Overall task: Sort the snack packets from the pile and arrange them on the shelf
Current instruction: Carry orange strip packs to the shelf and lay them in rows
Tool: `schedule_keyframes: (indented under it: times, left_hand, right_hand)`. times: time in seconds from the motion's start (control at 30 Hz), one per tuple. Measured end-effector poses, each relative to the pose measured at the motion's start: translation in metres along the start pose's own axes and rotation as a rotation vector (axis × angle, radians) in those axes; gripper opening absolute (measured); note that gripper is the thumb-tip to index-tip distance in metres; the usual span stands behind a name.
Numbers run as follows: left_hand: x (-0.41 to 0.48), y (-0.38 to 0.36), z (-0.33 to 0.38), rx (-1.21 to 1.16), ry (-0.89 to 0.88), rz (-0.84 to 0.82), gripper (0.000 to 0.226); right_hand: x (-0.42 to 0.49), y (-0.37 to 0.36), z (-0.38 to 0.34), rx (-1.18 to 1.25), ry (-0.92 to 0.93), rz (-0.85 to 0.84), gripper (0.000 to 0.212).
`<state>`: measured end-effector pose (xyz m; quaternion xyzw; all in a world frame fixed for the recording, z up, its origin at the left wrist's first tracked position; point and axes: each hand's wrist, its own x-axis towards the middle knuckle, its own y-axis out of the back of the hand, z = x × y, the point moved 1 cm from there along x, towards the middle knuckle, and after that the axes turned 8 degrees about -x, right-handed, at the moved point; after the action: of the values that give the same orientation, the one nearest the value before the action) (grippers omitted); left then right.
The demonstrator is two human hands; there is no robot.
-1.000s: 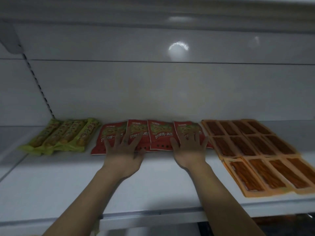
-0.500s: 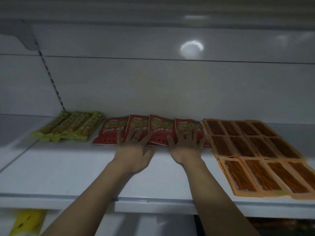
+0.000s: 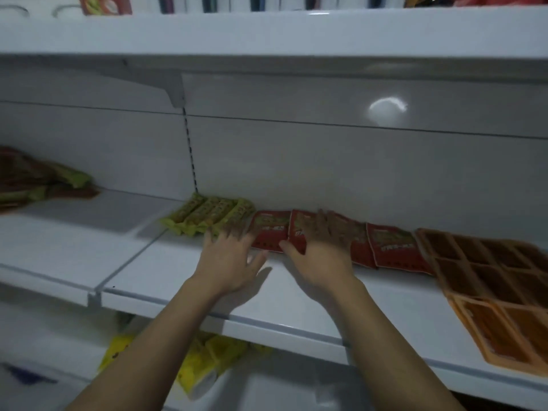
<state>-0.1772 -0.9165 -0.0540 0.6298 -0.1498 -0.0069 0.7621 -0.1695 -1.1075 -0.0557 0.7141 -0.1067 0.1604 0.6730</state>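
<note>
Head view: my palms lie flat, gripping nothing, left hand at the green packets, right hand on the red packets; shoving hard could ride red over green.

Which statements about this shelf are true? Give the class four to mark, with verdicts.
1. The red flat snack packets lie between the green-yellow long packets and the orange flat packets. True.
2. The right hand rests on the red packets. True.
3. The left hand holds an orange packet. False: it holds nothing, with its fingers spread by the green-yellow packets.
4. The orange packets stand upright. False: they lie flat on the white shelf.
</note>
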Motion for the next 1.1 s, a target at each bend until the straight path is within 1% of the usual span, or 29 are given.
schedule_keyframes:
  times: [0.03,0.13,0.23,0.3,0.4,0.47,0.6,0.87,1.1]
  left_hand:
    - [-0.007,0.008,-0.013,0.011,0.02,0.009,0.071]
    - [-0.031,0.028,-0.055,-0.003,0.074,0.05,0.092]
    - [-0.054,0.04,-0.094,-0.05,0.129,0.053,0.097]
    - [-0.069,0.049,-0.117,-0.067,0.152,0.066,0.091]
    - [-0.091,0.063,-0.154,-0.062,0.202,0.106,0.069]
    - [-0.107,0.073,-0.181,-0.045,0.244,0.128,0.065]
    - [-0.148,0.092,-0.237,-0.016,0.342,0.137,0.065]
    - [-0.238,0.133,-0.332,0.038,0.563,0.177,0.068]
    - [-0.283,0.153,-0.392,0.078,0.702,0.21,0.067]
  right_hand:
    - [0.002,0.004,-0.017,-0.008,0.032,-0.009,0.078]
    - [0.007,0.013,-0.07,0.009,0.106,-0.082,0.075]
    - [0.005,0.019,-0.121,0.014,0.172,-0.133,0.073]
    - [0.003,0.022,-0.153,0.016,0.212,-0.159,0.072]
    - [0.002,0.028,-0.202,-0.002,0.286,-0.13,0.074]
    - [0.002,0.031,-0.235,-0.007,0.33,-0.127,0.076]
    - [-0.002,0.03,-0.303,0.012,0.414,-0.101,0.079]
    - [-0.024,0.024,-0.443,0.095,0.648,-0.119,0.082]
    - [-0.027,0.016,-0.532,0.149,0.785,-0.129,0.082]
